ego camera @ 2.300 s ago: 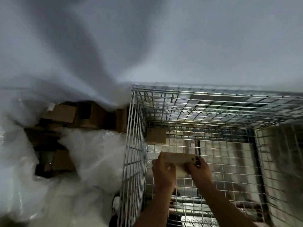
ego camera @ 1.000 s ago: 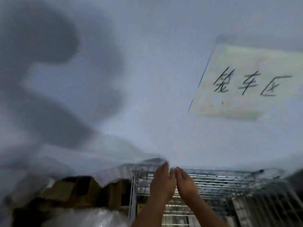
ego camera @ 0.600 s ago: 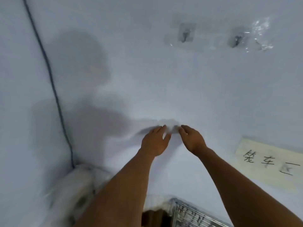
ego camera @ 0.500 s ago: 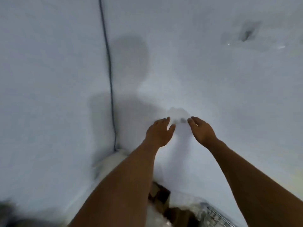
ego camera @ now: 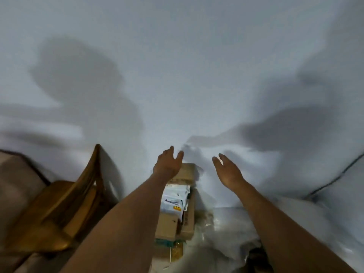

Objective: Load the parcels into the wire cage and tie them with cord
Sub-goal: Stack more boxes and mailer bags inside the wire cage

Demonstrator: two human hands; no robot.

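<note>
Both my hands reach forward over a pile of parcels against a white wall. My left hand is open with its fingers spread, just above a brown cardboard box at the top of the pile. My right hand is open too, palm turned inward, holding nothing. Below the top box lie white mailer bags and more brown boxes. The wire cage is out of view. No cord is visible.
A wooden chair stands at the left beside the pile. Clear plastic sheeting covers the ground at the right of the parcels. A dark cable runs along the wall at the far right.
My view swung left from the wire cage, where both hands held a small box, to the parcel pile. Both hands are now empty, apart and lowered toward the top box.
</note>
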